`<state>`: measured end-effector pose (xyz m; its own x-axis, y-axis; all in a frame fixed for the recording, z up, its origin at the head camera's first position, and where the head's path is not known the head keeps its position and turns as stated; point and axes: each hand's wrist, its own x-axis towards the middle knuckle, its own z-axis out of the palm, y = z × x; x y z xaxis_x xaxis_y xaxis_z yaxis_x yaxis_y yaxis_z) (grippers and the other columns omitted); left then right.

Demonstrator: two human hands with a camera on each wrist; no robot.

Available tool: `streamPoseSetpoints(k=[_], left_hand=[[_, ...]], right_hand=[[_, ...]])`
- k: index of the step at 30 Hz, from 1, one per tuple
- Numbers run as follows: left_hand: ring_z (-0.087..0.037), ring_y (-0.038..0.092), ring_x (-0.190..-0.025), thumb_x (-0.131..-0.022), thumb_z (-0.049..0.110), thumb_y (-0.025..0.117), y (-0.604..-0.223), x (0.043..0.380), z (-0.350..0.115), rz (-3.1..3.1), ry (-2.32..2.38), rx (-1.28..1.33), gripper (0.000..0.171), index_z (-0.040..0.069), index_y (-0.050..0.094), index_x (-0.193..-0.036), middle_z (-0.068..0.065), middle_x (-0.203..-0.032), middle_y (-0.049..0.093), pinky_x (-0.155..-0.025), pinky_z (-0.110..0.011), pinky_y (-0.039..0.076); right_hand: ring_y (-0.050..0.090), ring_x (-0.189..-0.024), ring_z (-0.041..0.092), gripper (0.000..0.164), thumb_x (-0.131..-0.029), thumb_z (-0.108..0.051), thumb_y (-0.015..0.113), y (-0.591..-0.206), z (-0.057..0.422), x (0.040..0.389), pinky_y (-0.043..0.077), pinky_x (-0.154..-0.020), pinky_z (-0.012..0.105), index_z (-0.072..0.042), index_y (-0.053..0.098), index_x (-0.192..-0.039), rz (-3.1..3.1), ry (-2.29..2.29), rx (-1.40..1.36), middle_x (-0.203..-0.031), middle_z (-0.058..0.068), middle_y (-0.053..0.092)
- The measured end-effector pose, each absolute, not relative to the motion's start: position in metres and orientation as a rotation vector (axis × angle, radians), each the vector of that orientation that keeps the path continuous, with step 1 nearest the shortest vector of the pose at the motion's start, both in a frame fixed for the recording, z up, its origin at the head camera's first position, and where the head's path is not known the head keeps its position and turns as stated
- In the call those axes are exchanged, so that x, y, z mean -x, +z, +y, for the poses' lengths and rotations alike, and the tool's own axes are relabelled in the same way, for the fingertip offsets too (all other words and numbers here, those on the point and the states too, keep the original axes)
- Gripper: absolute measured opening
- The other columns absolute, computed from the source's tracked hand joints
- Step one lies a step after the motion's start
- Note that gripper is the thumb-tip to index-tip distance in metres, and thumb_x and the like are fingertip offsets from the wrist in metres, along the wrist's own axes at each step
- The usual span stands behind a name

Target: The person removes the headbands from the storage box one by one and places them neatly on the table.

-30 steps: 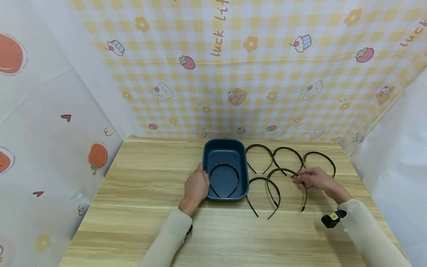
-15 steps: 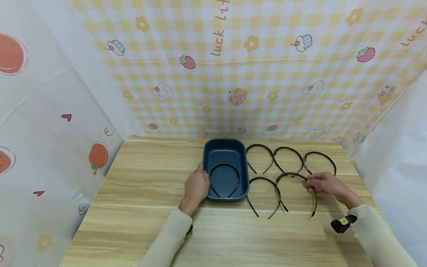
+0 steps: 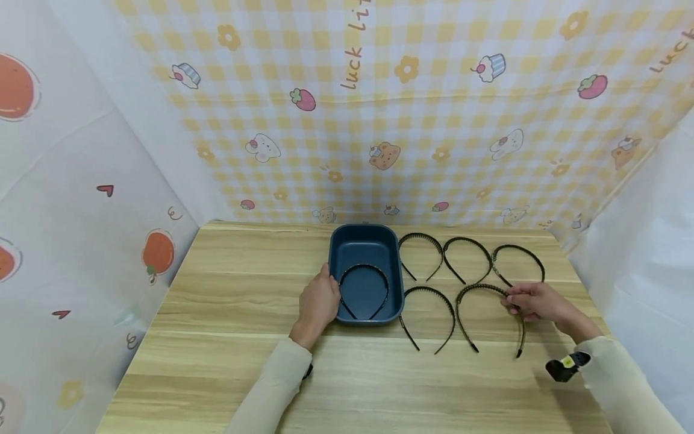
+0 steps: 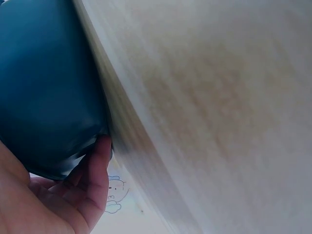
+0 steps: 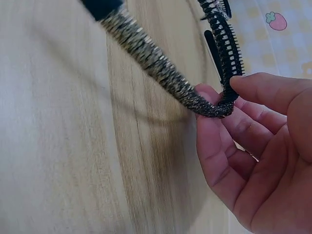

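Observation:
A dark blue rectangular bin (image 3: pixel 365 322) stands at the table's middle, one toothed headband (image 3: pixel 387 288) lying inside it. My left hand (image 3: pixel 318 301) holds the bin's left side; in the left wrist view its bent fingers (image 4: pixel 100 180) touch the lower edge of the bin (image 4: pixel 48 83). Between thumb and fingers, my right hand (image 3: pixel 534 303) pinches a dark glittery headband (image 3: pixel 459 310) on its right side. The right wrist view shows its wrapped, gold-flecked band (image 5: pixel 151 61) and inner teeth, with a shadow on the wood under it.
Right of the bin, a back row holds three headbands (image 3: pixel 421 235), (image 3: pixel 467 240), (image 3: pixel 517 246). Another headband (image 3: pixel 428 289) lies in front, beside the bin. The wooden table (image 3: pixel 233 289) meets a checked cloth (image 3: pixel 336 120) behind and white cloths at both sides.
My right hand has moved right and toward me with the pinched headband, which no longer overlaps the front headband. My left hand and the bin have stayed put.

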<state>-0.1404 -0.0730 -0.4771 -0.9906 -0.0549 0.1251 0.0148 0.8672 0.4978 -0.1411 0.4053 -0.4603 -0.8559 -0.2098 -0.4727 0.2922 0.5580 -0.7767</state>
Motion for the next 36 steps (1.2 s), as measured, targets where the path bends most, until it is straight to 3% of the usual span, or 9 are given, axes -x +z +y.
streamPoseSetpoints(k=[8, 15, 25, 36], left_hand=[[-0.022, 0.058, -0.057, -0.093, 0.019, 0.042, -0.478, 0.142, -0.074, -2.9, -0.776, -0.037, 0.041, 0.002, 0.044, -0.131, -0.012, -0.09, 0.063, -0.042, -0.032, 0.04], [-0.018, 0.054, -0.052, -0.093, 0.018, 0.042, -0.478, 0.141, -0.074, -2.893, -0.775, -0.034, 0.041, 0.002, 0.044, -0.131, -0.01, -0.086, 0.062, -0.04, -0.029, 0.037], [-0.027, 0.061, -0.062, -0.093, 0.017, 0.043, -0.477, 0.14, -0.074, -2.869, -0.779, -0.029, 0.039, 0.002, 0.046, -0.129, -0.012, -0.096, 0.064, -0.043, -0.033, 0.041], [-0.025, 0.06, -0.062, -0.093, 0.018, 0.042, -0.479, 0.141, -0.074, -2.874, -0.8, -0.022, 0.04, 0.001, 0.045, -0.129, -0.012, -0.094, 0.063, -0.043, -0.033, 0.041]], right_hand=[[0.062, -0.078, 0.021, 0.044, -0.09, -0.027, 0.054, -0.462, 0.402, 0.141, 0.05, -0.065, 0.037, 0.004, 0.05, -0.121, 2.26, -1.286, -0.081, -0.097, 0.015, 0.064], [0.062, -0.08, 0.022, 0.046, -0.088, -0.027, 0.058, -0.462, 0.399, 0.142, 0.05, -0.068, 0.036, 0.003, 0.05, -0.122, 2.268, -1.267, -0.11, -0.104, 0.012, 0.064], [0.061, -0.086, 0.016, 0.046, -0.089, -0.023, 0.057, -0.461, 0.397, 0.14, 0.05, -0.07, 0.035, 0.006, 0.049, -0.124, 2.291, -1.26, -0.091, -0.107, 0.012, 0.062], [0.059, -0.094, 0.019, 0.045, -0.09, -0.025, 0.055, -0.453, 0.394, 0.142, 0.05, -0.075, 0.037, 0.005, 0.05, -0.123, 2.324, -1.233, -0.056, -0.119, 0.021, 0.053]])
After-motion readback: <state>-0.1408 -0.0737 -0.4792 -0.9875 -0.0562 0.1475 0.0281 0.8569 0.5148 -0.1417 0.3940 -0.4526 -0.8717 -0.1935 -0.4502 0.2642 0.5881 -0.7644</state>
